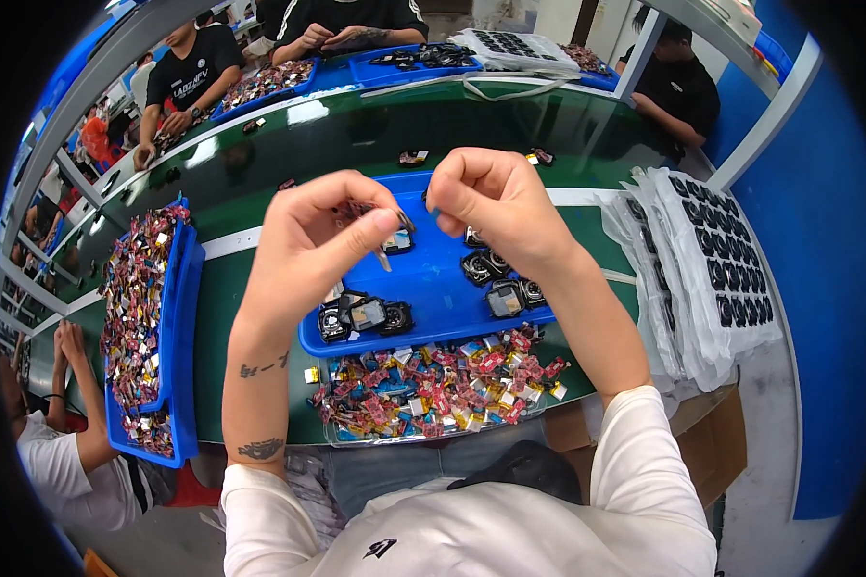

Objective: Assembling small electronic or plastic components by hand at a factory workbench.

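Observation:
My left hand (322,231) pinches a small black square part (397,237) with a short lead hanging from it, above a blue tray (433,288). My right hand (491,197) is closed beside it, fingertips pinching something tiny and bluish near the same part. On the tray lie several small black square modules (366,315), some at the left front and more at the right (502,293). In front of the tray sits a clear tray of many small red, yellow and silver parts (443,385).
A long blue bin (185,317) at my left is heaped with the same red and yellow parts. White moulded trays in plastic (712,260) are stacked at my right. A green conveyor belt (356,135) runs beyond, with other people at blue trays across it and one at my lower left.

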Demonstrator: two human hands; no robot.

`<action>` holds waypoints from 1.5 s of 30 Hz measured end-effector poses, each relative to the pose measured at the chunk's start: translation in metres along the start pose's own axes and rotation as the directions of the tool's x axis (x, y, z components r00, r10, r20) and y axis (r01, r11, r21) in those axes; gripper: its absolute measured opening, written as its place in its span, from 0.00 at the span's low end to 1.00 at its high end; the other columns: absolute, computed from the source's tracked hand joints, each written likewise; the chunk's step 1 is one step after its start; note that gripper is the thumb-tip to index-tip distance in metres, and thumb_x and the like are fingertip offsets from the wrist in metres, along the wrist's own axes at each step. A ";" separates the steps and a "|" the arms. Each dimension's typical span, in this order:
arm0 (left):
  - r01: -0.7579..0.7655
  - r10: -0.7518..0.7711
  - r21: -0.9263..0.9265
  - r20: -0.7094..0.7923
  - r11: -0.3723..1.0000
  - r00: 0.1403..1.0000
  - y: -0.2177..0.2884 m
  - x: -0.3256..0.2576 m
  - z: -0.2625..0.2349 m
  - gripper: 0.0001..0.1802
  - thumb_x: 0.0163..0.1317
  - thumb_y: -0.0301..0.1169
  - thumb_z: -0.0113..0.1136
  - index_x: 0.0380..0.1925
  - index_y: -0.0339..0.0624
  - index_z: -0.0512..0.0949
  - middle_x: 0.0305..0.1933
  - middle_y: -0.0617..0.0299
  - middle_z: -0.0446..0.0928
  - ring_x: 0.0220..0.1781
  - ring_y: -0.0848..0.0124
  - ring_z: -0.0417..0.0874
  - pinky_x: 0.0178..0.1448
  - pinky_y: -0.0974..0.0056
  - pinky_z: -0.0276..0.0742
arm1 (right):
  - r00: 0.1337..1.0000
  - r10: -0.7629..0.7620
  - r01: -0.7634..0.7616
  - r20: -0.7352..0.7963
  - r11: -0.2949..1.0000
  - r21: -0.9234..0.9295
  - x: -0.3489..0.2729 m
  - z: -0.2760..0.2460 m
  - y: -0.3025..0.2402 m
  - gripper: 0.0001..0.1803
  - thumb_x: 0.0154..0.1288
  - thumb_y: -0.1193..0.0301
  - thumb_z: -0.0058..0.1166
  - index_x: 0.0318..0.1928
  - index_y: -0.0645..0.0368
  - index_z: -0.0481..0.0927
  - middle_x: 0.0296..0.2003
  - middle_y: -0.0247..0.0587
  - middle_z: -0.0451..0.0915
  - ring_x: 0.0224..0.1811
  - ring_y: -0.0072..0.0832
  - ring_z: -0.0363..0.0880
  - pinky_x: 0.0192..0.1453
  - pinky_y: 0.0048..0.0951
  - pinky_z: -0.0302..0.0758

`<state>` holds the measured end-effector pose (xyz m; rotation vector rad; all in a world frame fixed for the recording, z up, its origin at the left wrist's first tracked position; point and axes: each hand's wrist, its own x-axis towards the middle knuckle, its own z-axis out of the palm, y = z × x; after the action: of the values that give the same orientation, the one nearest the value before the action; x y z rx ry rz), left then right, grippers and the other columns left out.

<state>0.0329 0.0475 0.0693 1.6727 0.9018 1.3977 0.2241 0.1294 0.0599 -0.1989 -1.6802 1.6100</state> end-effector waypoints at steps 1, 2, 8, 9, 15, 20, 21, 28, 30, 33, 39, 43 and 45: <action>-0.019 0.019 0.002 -0.025 1.000 0.999 0.001 0.000 -0.002 0.06 0.60 0.25 0.62 0.35 0.33 0.79 0.32 0.64 0.78 0.34 0.82 0.75 0.37 0.75 0.72 | 1.000 0.000 -0.004 -0.022 0.985 -0.170 0.001 -0.002 0.003 0.08 0.61 0.70 0.61 0.31 0.61 0.78 0.25 0.31 0.75 0.25 0.19 0.73 0.32 0.20 0.70; -0.038 0.036 -0.028 -0.067 0.999 0.997 0.005 -0.001 -0.002 0.06 0.60 0.25 0.62 0.34 0.33 0.80 0.31 0.66 0.78 0.34 0.83 0.75 0.38 0.76 0.71 | 1.000 0.003 -0.006 -0.017 0.986 -0.168 0.003 -0.006 0.008 0.08 0.61 0.70 0.61 0.31 0.61 0.78 0.25 0.31 0.75 0.25 0.19 0.73 0.32 0.20 0.70; -0.018 0.039 0.142 -0.151 0.990 0.988 0.014 -0.005 -0.010 0.06 0.59 0.26 0.63 0.31 0.32 0.81 0.29 0.65 0.79 0.29 0.84 0.75 0.34 0.78 0.71 | 0.838 0.546 -0.169 -0.026 0.213 -0.962 0.019 -0.016 0.020 0.07 0.54 0.70 0.62 0.24 0.60 0.81 0.35 0.40 0.80 0.38 0.33 0.79 0.37 0.32 0.72; 0.003 0.019 0.139 -0.157 0.990 0.987 0.015 -0.005 -0.010 0.06 0.59 0.26 0.63 0.31 0.32 0.81 0.28 0.65 0.79 0.28 0.84 0.75 0.33 0.78 0.71 | 0.776 0.626 -0.220 -0.078 0.152 -0.964 0.029 -0.017 0.023 0.09 0.55 0.69 0.60 0.34 0.61 0.82 0.42 0.44 0.78 0.47 0.38 0.77 0.43 0.36 0.73; -0.009 0.030 0.130 -0.159 0.991 0.987 0.012 -0.003 -0.010 0.07 0.58 0.26 0.64 0.30 0.31 0.81 0.26 0.65 0.79 0.30 0.83 0.77 0.33 0.78 0.71 | 0.912 0.363 0.109 0.192 0.238 -0.965 0.045 -0.010 0.075 0.25 0.51 0.73 0.63 0.53 0.53 0.77 0.48 0.44 0.78 0.54 0.42 0.74 0.58 0.41 0.71; -0.027 0.046 0.119 -0.156 0.992 0.987 0.015 -0.004 -0.009 0.06 0.57 0.26 0.64 0.29 0.32 0.80 0.26 0.65 0.79 0.29 0.83 0.76 0.33 0.77 0.70 | 0.861 0.462 0.078 0.213 0.294 -0.953 0.059 -0.014 0.082 0.15 0.46 0.72 0.67 0.39 0.56 0.84 0.38 0.44 0.83 0.45 0.43 0.80 0.49 0.40 0.76; -0.030 0.050 0.130 -0.151 0.991 0.987 0.016 -0.005 -0.011 0.05 0.57 0.25 0.63 0.29 0.32 0.80 0.26 0.65 0.79 0.28 0.83 0.75 0.33 0.77 0.69 | 0.899 0.389 0.036 0.201 0.392 -0.919 0.056 -0.015 0.078 0.10 0.46 0.72 0.67 0.33 0.59 0.84 0.32 0.40 0.83 0.37 0.36 0.82 0.42 0.35 0.77; -0.166 0.204 0.175 -0.228 0.970 0.952 0.012 -0.004 -0.010 0.04 0.54 0.24 0.64 0.26 0.33 0.80 0.35 0.61 0.78 0.30 0.82 0.75 0.34 0.76 0.70 | 0.979 0.202 -0.201 0.023 0.978 -0.057 0.036 -0.028 0.034 0.14 0.55 0.75 0.64 0.43 0.63 0.81 0.30 0.35 0.81 0.29 0.16 0.77 0.31 0.16 0.73; -0.141 0.177 0.168 -0.227 0.976 0.958 0.007 0.001 -0.004 0.04 0.53 0.24 0.64 0.26 0.33 0.80 0.38 0.60 0.79 0.31 0.82 0.75 0.34 0.76 0.70 | 0.987 0.063 -0.113 -0.147 0.924 -0.365 0.035 -0.038 0.046 0.16 0.55 0.75 0.64 0.45 0.64 0.80 0.31 0.36 0.81 0.30 0.17 0.78 0.32 0.17 0.74; -0.088 0.147 0.219 -0.267 0.972 0.953 0.001 0.001 -0.003 0.04 0.53 0.24 0.64 0.25 0.33 0.81 0.41 0.58 0.79 0.32 0.82 0.76 0.34 0.76 0.70 | 0.959 -0.053 -0.080 -0.277 0.891 -0.446 0.036 -0.028 0.043 0.16 0.57 0.76 0.62 0.46 0.67 0.79 0.33 0.38 0.81 0.31 0.19 0.79 0.35 0.18 0.78; -0.031 0.164 0.313 -0.408 0.949 0.898 -0.011 0.003 0.005 0.04 0.53 0.26 0.64 0.24 0.37 0.83 0.45 0.59 0.81 0.46 0.74 0.76 0.42 0.72 0.74 | 0.956 -0.048 0.012 -0.290 0.992 -0.125 0.022 0.016 0.017 0.11 0.59 0.80 0.57 0.44 0.69 0.78 0.34 0.40 0.81 0.34 0.21 0.81 0.38 0.21 0.81; -0.001 0.245 0.502 -0.420 0.865 0.874 -0.009 0.003 0.009 0.04 0.51 0.27 0.64 0.24 0.37 0.83 0.47 0.57 0.82 0.51 0.69 0.75 0.48 0.67 0.74 | 0.974 -0.079 0.028 -0.214 0.972 -0.232 0.015 0.026 0.014 0.14 0.60 0.80 0.56 0.48 0.65 0.79 0.33 0.37 0.81 0.35 0.17 0.80 0.38 0.17 0.79; -0.001 0.299 0.590 -0.407 0.807 0.863 -0.009 0.003 0.010 0.04 0.50 0.27 0.64 0.24 0.37 0.83 0.47 0.56 0.82 0.50 0.68 0.76 0.49 0.66 0.74 | 0.972 -0.096 0.036 -0.213 0.963 -0.269 0.012 0.028 0.014 0.14 0.60 0.80 0.56 0.48 0.65 0.79 0.33 0.37 0.81 0.35 0.17 0.80 0.38 0.17 0.79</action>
<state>0.0429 0.0526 0.0617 1.8867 1.6414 1.8312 0.1927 0.1176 0.0553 -0.4368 -1.6991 1.2595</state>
